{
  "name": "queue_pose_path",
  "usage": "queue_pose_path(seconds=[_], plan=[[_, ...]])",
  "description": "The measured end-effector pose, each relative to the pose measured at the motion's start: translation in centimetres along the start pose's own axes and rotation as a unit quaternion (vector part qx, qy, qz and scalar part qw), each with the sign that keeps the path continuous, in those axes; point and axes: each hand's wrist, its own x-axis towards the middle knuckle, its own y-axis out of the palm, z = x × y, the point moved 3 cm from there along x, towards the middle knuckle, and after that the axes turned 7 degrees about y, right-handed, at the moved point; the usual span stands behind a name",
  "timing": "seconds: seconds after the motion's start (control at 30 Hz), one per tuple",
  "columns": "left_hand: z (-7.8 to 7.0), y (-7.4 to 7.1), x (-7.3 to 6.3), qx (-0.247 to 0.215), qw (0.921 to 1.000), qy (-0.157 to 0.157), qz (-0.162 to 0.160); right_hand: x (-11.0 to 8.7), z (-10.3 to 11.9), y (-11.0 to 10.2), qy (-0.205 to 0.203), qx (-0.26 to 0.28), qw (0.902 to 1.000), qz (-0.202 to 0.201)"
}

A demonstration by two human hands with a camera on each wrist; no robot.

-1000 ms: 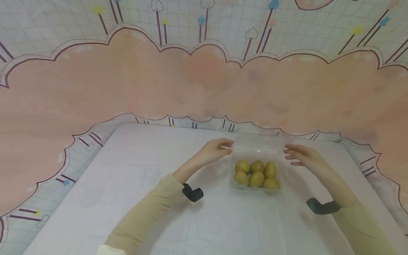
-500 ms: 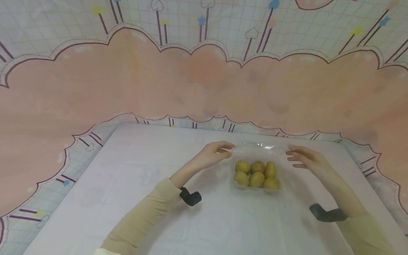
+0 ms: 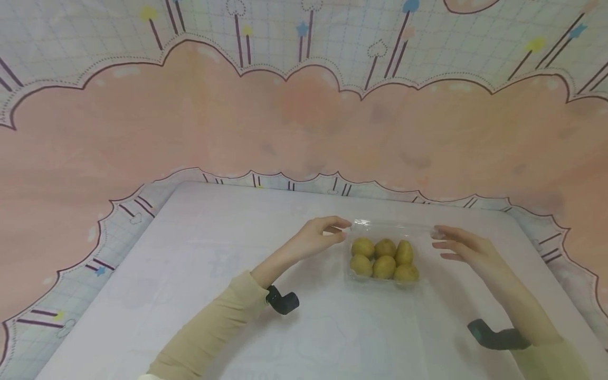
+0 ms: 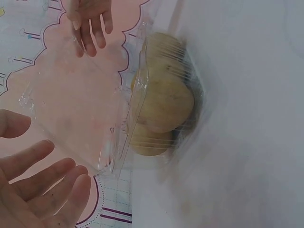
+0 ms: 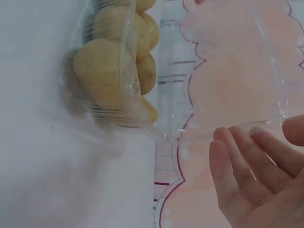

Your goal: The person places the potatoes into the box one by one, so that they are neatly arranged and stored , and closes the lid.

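A clear plastic clamshell box (image 3: 380, 284) stands on the white table, holding several yellow-brown, speckled, rounded fruits or potatoes (image 3: 383, 266). Its hinged lid (image 3: 394, 228) is raised and tilted over the back of the box. At the lid's left corner is my left hand (image 3: 323, 233), its fingertips right at the edge and its fingers spread in the left wrist view. My right hand (image 3: 465, 247) is at the right corner; in the right wrist view its extended fingertips (image 5: 222, 135) meet the lid's edge, with the thumb apart.
White sheeting covers the tabletop (image 3: 304, 338). Behind it hangs a peach and pale-blue patterned cloth (image 3: 294, 126). A black wrist mount (image 3: 283, 302) sits on the left wrist and another black mount (image 3: 496, 336) on the right.
The lid has swung down toward me over the box. Both hands have come nearer along with it, and the right has also drifted slightly rightward. The box and its contents have stayed put.
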Motion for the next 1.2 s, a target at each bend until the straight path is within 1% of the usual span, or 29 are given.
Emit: queue_pose_path(seconds=[0.1, 0.2, 0.3, 0.43, 0.63, 0.77, 0.87, 1.0, 1.2], plan=[[-0.2, 0.2, -0.3, 0.000, 0.9999, 0.000, -0.011, -0.3, 0.0, 0.0, 0.003, 0.036, 0.9993, 0.006], [-0.2, 0.4, -0.4, -0.006, 0.9997, 0.000, -0.022, -0.6, 0.1, 0.0, 0.017, 0.035, 0.9992, -0.007], [-0.1, 0.8, -0.6, -0.015, 0.9992, -0.001, -0.037, -0.9, 0.2, 0.1, 0.024, 0.016, 0.9994, -0.017], [0.1, 1.4, -0.8, -0.029, 0.9969, 0.001, -0.073, -1.2, 0.2, 0.3, 0.033, 0.002, 0.9987, -0.038], [0.3, 2.1, -1.1, -0.047, 0.9903, 0.026, -0.128, -1.8, -0.4, 0.6, 0.055, -0.045, 0.9925, -0.100], [0.3, 2.5, -1.2, -0.051, 0.9869, 0.027, -0.151, -2.0, -0.8, 0.9, 0.067, -0.059, 0.9891, -0.117], [0.5, 2.8, -1.2, -0.058, 0.9855, 0.020, -0.158, -2.1, -1.0, 1.1, 0.081, -0.069, 0.9870, -0.121], [0.6, 3.2, -1.4, -0.071, 0.9851, 0.011, -0.156, -2.2, -1.4, 1.3, 0.104, -0.077, 0.9833, -0.127], [0.6, 3.7, -1.6, -0.079, 0.9841, 0.004, -0.159, -2.4, -2.1, 1.6, 0.125, -0.073, 0.9795, -0.140]])
